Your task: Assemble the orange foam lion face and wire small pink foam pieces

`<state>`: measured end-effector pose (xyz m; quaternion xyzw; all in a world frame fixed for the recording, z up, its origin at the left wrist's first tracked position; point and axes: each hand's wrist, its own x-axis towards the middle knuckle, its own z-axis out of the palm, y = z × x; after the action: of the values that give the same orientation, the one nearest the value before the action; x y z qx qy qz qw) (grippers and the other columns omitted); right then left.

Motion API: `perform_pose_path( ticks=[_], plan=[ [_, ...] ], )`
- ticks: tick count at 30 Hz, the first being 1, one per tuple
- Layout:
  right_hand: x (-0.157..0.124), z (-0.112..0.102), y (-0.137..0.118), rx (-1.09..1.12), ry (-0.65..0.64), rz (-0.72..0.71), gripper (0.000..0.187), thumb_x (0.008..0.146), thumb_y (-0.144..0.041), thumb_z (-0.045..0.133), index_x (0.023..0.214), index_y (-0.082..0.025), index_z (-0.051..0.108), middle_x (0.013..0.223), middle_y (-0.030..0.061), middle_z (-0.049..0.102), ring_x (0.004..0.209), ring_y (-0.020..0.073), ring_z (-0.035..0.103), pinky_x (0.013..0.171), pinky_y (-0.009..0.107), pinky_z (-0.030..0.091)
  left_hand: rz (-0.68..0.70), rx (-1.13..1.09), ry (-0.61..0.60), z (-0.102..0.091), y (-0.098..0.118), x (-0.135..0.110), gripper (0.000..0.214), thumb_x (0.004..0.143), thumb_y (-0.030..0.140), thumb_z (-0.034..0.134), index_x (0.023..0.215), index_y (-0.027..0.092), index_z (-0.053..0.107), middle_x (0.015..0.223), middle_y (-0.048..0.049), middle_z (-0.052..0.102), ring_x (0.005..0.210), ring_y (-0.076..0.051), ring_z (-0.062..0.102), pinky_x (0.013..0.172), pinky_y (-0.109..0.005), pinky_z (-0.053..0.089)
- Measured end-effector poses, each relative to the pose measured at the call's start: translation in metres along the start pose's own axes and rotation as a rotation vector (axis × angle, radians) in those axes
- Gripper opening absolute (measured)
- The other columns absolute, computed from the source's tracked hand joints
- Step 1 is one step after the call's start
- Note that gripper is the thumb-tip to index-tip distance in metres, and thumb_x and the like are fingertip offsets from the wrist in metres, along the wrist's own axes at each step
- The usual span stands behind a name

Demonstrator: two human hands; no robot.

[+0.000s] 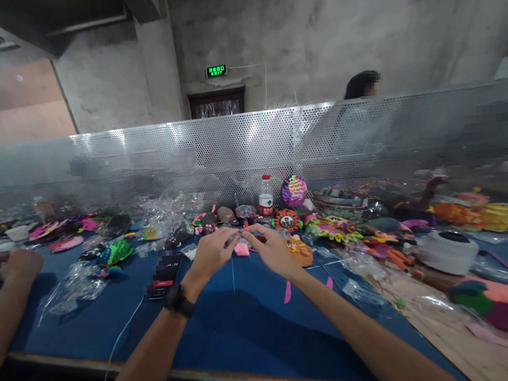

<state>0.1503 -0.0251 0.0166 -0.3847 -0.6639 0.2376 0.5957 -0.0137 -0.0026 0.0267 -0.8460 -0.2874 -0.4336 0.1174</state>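
My left hand (212,252) and my right hand (272,251) meet above the blue table (242,336), fingers pinched together at the tips. What they pinch is too small to make out. A thin pale strand (233,278) hangs down below the left fingers. Just under the fingertips shows a small pink piece (241,249). To the right of my right hand sits an orange figure with a face (300,251). Two magenta slivers, one of them a curved strip (287,292), lie near my right forearm. A phone (166,275) rests beside my left wrist.
Colourful modelled figures, such as a green turtle-like one (117,252), and plastic bags (76,290) crowd the table. A red-capped bottle (265,196) stands before a perforated metal divider (233,148). At right is a white roll (447,252). Another person's hand (22,267) is at far left.
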Motion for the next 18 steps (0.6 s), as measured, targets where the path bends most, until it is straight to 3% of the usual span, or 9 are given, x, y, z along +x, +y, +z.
perform_pose_path(
  ticks=[5, 10, 14, 18],
  plan=[
    [-0.001, -0.001, -0.003, 0.012, -0.018, -0.001, 0.029, 0.080, -0.045, 0.056, 0.085, -0.018, 0.066, 0.085, 0.0048, 0.068, 0.073, 0.0176, 0.060, 0.066, 0.028, 0.047, 0.100, 0.074, 0.012, -0.002, -0.004, -0.003, 0.025, 0.093, 0.033, 0.045, 0.102, 0.018, 0.062, 0.097, -0.0064, 0.070, 0.088, -0.017, 0.066, 0.072, -0.026, 0.051],
    [-0.003, -0.001, -0.005, 0.036, -0.057, 0.012, 0.032, 0.081, -0.048, 0.054, 0.088, -0.019, 0.066, 0.078, 0.0032, 0.065, 0.058, 0.0142, 0.053, 0.054, 0.026, 0.042, 0.015, -0.079, 0.005, -0.006, 0.003, -0.001, 0.024, 0.092, 0.033, 0.044, 0.092, 0.018, 0.063, 0.087, -0.0056, 0.069, 0.080, -0.016, 0.064, 0.070, -0.026, 0.048],
    [-0.003, -0.002, -0.007, 0.014, -0.083, 0.011, 0.033, 0.082, -0.048, 0.053, 0.089, -0.019, 0.066, 0.075, 0.0021, 0.063, 0.053, 0.0122, 0.048, 0.049, 0.025, 0.038, -0.237, -0.335, -0.025, -0.007, 0.007, 0.005, 0.038, 0.093, 0.040, 0.038, 0.072, 0.017, 0.061, 0.061, -0.0016, 0.061, 0.060, -0.013, 0.057, 0.059, -0.024, 0.044],
    [-0.003, -0.002, -0.008, -0.024, -0.082, -0.027, 0.031, 0.083, -0.046, 0.052, 0.086, -0.019, 0.067, 0.081, 0.0034, 0.065, 0.059, 0.0135, 0.051, 0.056, 0.026, 0.042, -0.593, -0.730, -0.203, -0.002, 0.005, 0.011, 0.048, 0.086, 0.054, 0.041, 0.061, 0.016, 0.056, 0.042, 0.0035, 0.046, 0.038, -0.009, 0.043, 0.042, -0.021, 0.033]
  ],
)
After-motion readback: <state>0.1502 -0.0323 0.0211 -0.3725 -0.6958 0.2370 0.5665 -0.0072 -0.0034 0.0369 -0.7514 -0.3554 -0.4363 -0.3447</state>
